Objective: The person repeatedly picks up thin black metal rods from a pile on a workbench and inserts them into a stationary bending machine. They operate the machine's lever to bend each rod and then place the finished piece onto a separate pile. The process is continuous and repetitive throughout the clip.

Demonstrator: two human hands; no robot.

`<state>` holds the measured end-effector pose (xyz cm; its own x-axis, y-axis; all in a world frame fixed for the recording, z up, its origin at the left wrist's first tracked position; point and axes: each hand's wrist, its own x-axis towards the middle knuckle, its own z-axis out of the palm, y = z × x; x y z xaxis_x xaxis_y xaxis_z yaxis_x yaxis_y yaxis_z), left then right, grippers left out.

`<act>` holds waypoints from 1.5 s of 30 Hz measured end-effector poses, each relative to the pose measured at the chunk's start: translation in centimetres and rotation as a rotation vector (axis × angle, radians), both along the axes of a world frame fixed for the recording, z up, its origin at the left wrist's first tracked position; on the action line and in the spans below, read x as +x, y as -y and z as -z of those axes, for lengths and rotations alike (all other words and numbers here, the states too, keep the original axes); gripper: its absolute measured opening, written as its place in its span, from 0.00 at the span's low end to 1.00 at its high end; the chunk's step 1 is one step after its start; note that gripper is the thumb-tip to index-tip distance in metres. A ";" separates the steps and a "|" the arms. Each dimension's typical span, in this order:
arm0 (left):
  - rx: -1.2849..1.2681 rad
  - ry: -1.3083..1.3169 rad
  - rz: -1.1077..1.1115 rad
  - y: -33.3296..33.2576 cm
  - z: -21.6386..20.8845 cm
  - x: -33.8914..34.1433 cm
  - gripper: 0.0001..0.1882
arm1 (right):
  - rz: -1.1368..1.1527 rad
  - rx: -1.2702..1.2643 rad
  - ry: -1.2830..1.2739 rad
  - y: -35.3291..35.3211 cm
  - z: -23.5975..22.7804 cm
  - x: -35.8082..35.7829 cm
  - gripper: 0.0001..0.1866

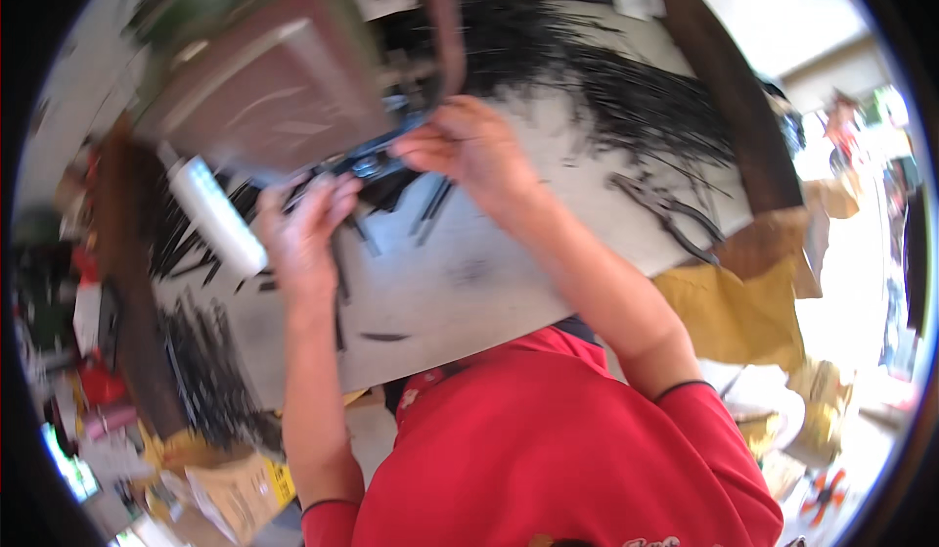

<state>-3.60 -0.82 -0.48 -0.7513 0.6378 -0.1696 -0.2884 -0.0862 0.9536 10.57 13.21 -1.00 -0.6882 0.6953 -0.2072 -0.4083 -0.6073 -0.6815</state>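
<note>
A machine with a broad brown-grey housing [279, 87] stands over the far left of the worktable. Along its lower front edge sits a small shiny metal fitting [367, 166], blurred. My left hand [305, 219] is up against that edge, fingers apart and slightly bent, just left of the fitting. On the other side, my right hand [474, 151] has its thumb and fingertips pinched together; whatever is between them is too blurred to name. Short black strips [430, 209] lie beneath and between the hands. Close to my left hand is a white bottle [217, 216], tilted.
Heaps of thin black strips [646, 102] cover the table's far right, and another bunch [205, 366] lies at the near left. Dark-handled pliers [670, 216] rest at the right. Brown paper [738, 307] hangs over the right edge. A reddish upright bar [445, 28] rises beyond my right hand.
</note>
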 end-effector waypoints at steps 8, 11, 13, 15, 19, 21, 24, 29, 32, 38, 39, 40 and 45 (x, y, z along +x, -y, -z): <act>0.110 0.233 -0.094 -0.6 1.5 -0.7 0.14 | -0.009 0.299 0.250 1.1 -1.7 2.9 0.12; 0.190 0.340 -0.104 0.5 3.0 -3.3 0.12 | 0.173 0.965 0.614 1.4 -2.1 7.4 0.08; 0.221 0.343 -0.145 1.4 2.7 -4.7 0.12 | 0.323 1.349 0.943 0.9 -2.5 12.3 0.08; 0.302 0.298 -0.125 3.5 3.1 -6.5 0.11 | 0.343 1.518 1.320 -0.6 -3.0 17.3 0.12; 0.282 0.292 -0.092 4.4 3.0 -7.7 0.11 | 0.223 1.692 1.697 -2.0 -3.4 23.7 0.12; 0.276 0.345 -0.063 4.0 2.5 -7.0 0.13 | 0.155 1.737 1.695 -2.5 -2.6 24.3 0.12; 0.241 0.371 -0.076 3.3 1.6 -4.1 0.13 | 0.177 1.807 1.605 -2.7 -2.5 24.1 0.10; 0.170 0.466 -0.077 2.4 0.5 -1.1 0.10 | 0.531 2.047 1.006 -0.7 -3.7 15.8 0.10; 0.116 0.464 0.028 2.7 1.1 -0.8 0.06 | 0.314 2.049 0.686 3.4 -6.6 9.9 0.07; -0.001 0.118 0.020 0.1 -0.2 4.0 0.11 | 0.087 1.468 0.679 6.9 -0.6 1.1 0.09; -0.001 0.100 0.024 0.2 -0.3 3.8 0.11 | -0.066 1.029 0.521 6.5 -1.3 1.0 0.10; -0.001 0.086 0.038 0.2 -0.2 3.4 0.11 | -0.063 0.882 0.482 6.3 -1.2 0.5 0.10; -0.034 0.066 0.031 -0.7 -0.4 3.1 0.09 | -0.158 0.604 0.536 5.2 -1.9 -0.4 0.10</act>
<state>-0.51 -0.10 -0.12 -0.7175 0.6538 -0.2402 -0.3530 -0.0441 0.9346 10.18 8.02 0.87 -0.7014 0.6953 -0.1570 0.1253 -0.0965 -0.9874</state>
